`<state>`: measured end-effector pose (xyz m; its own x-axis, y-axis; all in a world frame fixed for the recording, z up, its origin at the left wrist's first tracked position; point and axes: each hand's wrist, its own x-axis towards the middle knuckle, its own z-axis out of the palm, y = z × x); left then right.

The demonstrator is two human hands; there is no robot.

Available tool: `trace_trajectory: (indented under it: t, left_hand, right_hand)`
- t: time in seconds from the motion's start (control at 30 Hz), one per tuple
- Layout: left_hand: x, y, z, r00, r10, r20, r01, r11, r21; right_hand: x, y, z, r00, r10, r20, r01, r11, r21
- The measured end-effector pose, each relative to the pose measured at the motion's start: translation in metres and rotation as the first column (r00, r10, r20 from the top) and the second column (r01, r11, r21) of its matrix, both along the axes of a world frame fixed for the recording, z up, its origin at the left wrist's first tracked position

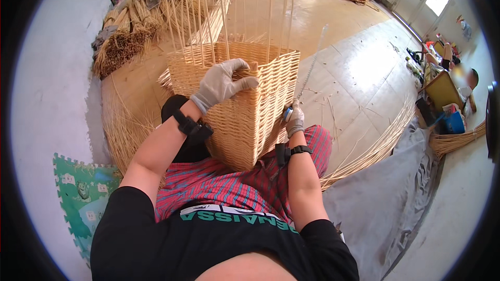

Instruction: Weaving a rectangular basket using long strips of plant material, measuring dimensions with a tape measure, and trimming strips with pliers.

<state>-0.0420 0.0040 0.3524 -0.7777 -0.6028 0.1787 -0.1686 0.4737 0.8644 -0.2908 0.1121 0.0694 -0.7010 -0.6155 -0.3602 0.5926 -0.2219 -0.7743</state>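
A half-woven wicker basket (234,119) of pale tan rods leans against my lap, one corner toward me, with long upright stakes rising from its far sides. My left hand (223,84), in a light grey work glove, is at the top of that near corner, its thumb and fingers bent around the rim. Low beside the basket's right wall is my gloved right hand (296,118), closed around what looks like a tape measure (288,114) with a blue and white case. A thin, pale marked strip rises from it, up and to the right. The right fingertips are partly hidden.
Bundles of cut rods (130,26) are stacked by the left wall. Loose long rods (380,143) lie on the right, beside a grey cloth (377,198). A green foam mat (86,192) is at lower left. Another person sits far right near a blue bin (455,121).
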Motion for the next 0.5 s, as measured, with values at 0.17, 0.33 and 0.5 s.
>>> trace_trajectory:
  t: [0.17,0.33,0.5]
  left_hand:
    - [0.016,0.021,-0.007,0.985,0.004,-0.17,0.002,0.999,0.037]
    - [0.005,-0.004,-0.049,0.924,-0.037,-0.38,0.055,0.998,0.037]
    - [-0.063,-0.093,-0.069,0.883,0.155,-0.443,0.071,0.888,0.454]
  right_hand:
    - [0.004,0.04,0.029,0.99,-0.138,-0.035,0.137,0.99,-0.016]
    - [0.012,0.094,0.07,0.923,-0.316,-0.221,0.29,0.947,-0.141]
    - [0.045,0.134,0.105,0.921,-0.247,-0.301,0.229,0.969,-0.092]
